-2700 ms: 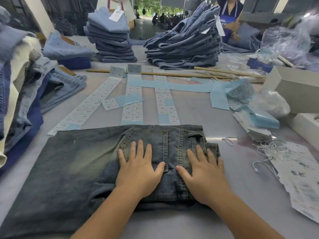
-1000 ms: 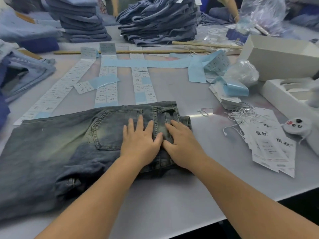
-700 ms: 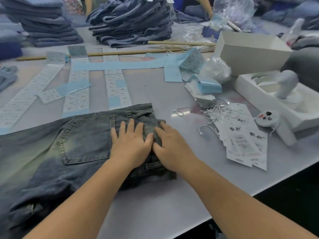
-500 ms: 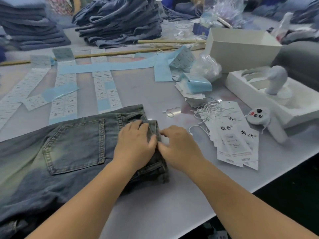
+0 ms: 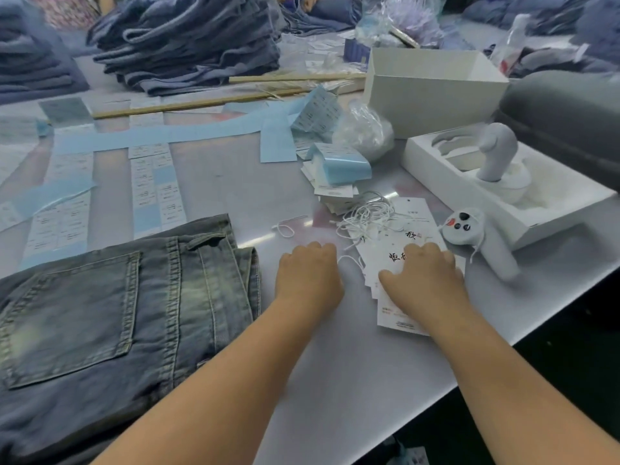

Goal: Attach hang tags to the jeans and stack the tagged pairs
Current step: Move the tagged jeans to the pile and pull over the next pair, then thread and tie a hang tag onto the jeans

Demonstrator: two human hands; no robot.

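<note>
Lying flat on the worktop, the jeans fill the near left, back pocket up, waistband end pointing right toward the tags. Beyond the jeans, strips of printed labels run across the surface. Right of the jeans and clear of them, the left hand sits knuckles up with its fingers curled under, just left of the tags; whether it pinches a string cannot be told. A tangle of white strings lies on the far end of the tags. The right hand rests on top of the fanned tags, fingers bent down onto the paper and thumb stretched left across the pile; its fingertips are hidden, so a pinch cannot be confirmed. Just right of the tags lies a white controller, and beyond it a white tray. Far behind the tags stands an open white box, and farther left a tall denim stack.
</note>
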